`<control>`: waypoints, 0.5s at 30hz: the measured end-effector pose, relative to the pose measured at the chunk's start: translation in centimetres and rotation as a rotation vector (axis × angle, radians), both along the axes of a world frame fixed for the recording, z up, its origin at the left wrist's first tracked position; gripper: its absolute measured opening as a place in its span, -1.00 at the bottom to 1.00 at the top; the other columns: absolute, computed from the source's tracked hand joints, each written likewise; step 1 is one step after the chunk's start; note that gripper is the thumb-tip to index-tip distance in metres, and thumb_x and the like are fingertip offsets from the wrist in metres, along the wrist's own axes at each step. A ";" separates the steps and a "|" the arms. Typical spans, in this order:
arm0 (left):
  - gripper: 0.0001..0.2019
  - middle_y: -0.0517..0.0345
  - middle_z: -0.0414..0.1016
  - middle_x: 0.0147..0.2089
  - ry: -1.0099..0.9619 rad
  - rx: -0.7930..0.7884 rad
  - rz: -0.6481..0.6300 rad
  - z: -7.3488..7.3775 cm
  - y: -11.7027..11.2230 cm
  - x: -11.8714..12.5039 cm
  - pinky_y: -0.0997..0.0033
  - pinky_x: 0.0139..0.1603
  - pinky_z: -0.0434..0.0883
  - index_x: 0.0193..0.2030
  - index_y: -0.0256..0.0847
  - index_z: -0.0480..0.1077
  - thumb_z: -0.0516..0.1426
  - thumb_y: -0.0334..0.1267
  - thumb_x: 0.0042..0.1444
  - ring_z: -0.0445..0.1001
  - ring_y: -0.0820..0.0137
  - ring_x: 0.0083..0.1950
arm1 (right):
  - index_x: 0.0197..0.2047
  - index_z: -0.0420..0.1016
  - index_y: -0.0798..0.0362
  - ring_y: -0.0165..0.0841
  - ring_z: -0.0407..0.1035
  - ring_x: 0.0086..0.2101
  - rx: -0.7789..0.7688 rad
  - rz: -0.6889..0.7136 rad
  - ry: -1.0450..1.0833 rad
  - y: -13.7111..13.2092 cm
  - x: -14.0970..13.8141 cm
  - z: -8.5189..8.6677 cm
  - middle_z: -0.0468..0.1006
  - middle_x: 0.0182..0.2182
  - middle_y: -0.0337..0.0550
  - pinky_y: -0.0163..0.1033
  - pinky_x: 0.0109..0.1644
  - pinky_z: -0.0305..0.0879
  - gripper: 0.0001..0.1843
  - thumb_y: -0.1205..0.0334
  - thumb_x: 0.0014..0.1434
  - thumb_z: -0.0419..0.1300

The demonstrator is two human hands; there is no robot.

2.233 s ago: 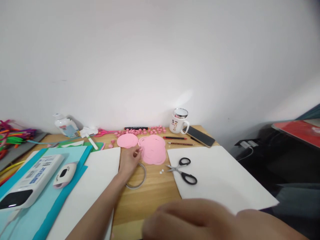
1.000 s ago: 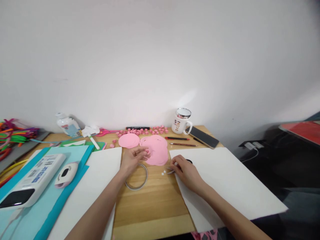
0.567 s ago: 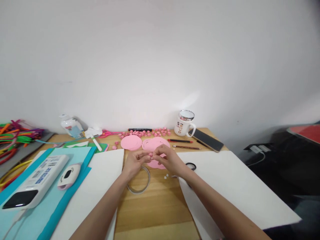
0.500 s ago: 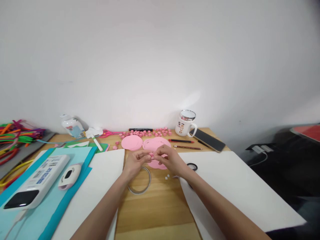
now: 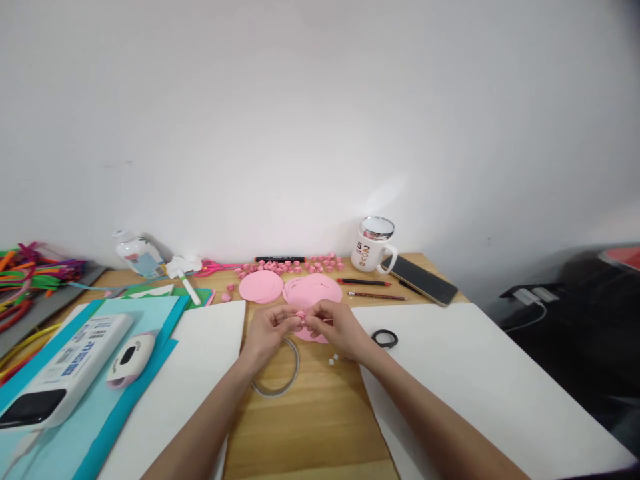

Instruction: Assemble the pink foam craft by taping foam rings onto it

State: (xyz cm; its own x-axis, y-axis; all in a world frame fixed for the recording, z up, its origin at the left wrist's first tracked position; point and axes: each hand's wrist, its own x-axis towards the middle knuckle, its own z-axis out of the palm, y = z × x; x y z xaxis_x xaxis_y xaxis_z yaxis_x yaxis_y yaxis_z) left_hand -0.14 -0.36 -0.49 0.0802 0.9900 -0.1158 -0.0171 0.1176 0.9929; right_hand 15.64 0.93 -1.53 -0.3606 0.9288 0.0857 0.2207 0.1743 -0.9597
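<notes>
Between my fingertips is a small pink paper roll [image 5: 301, 317], partly covered by the fingers. My left hand [image 5: 269, 330] pinches it from the left, and my right hand [image 5: 336, 325] pinches it from the right. Just behind the hands lie flat pink paper circles [image 5: 320, 288], with another stack of pink circles [image 5: 261, 287] to the left. Farther back, several small rolled pink paper pieces [image 5: 285, 267] are spread along the wall. A roll of tape [image 5: 277, 391] lies on the table below my left hand, and tiny white squares [image 5: 332, 360] sit below my right hand.
A white mug [image 5: 371, 247], a phone [image 5: 425, 280], a pencil [image 5: 377, 295] and a red-black pen [image 5: 363, 282] stand or lie at the back right. White sheets [image 5: 470, 373] flank the wood. A power bank [image 5: 70, 363], bottle [image 5: 139, 253] and pink scissors [image 5: 213, 268] are leftward.
Both hands stay together at the pink paper roll, with slight finger movement. The whole view has shifted a little.
</notes>
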 end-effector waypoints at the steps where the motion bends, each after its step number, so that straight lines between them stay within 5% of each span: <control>1: -0.70 0.04 0.57 -0.44 -0.010 -0.004 -0.003 -0.1 0.0 0.0 0.32 -0.24 0.43 -0.34 -0.32 0.50 0.28 -0.19 -0.25 0.52 0.31 -0.39 | -0.47 0.34 0.11 -0.42 0.40 -0.52 0.009 0.006 0.009 0.1 0.1 -0.2 0.45 -0.54 -0.21 -0.31 -0.41 0.35 -0.79 0.13 0.04 0.14; 11: -0.79 0.07 0.57 -0.42 0.079 0.046 -0.011 -0.7 -0.1 0.4 0.44 -0.32 0.39 -0.31 -0.29 0.50 0.22 -0.29 -0.14 0.50 0.35 -0.39 | -0.49 0.34 0.07 -0.45 0.36 -0.49 0.192 -0.022 -0.030 -0.2 0.6 -0.6 0.43 -0.48 -0.20 -0.34 -0.40 0.31 -0.89 0.31 0.06 0.09; 15: -0.86 0.12 0.58 -0.36 0.223 0.180 0.019 -0.5 -0.5 0.9 0.44 -0.28 0.39 -0.36 -0.23 0.53 0.17 -0.34 -0.11 0.49 0.36 -0.34 | -0.52 0.33 0.09 -0.41 0.38 -0.49 0.080 -0.072 0.002 -0.1 0.6 -0.9 0.45 -0.53 -0.19 -0.32 -0.40 0.31 -0.88 0.27 0.00 0.15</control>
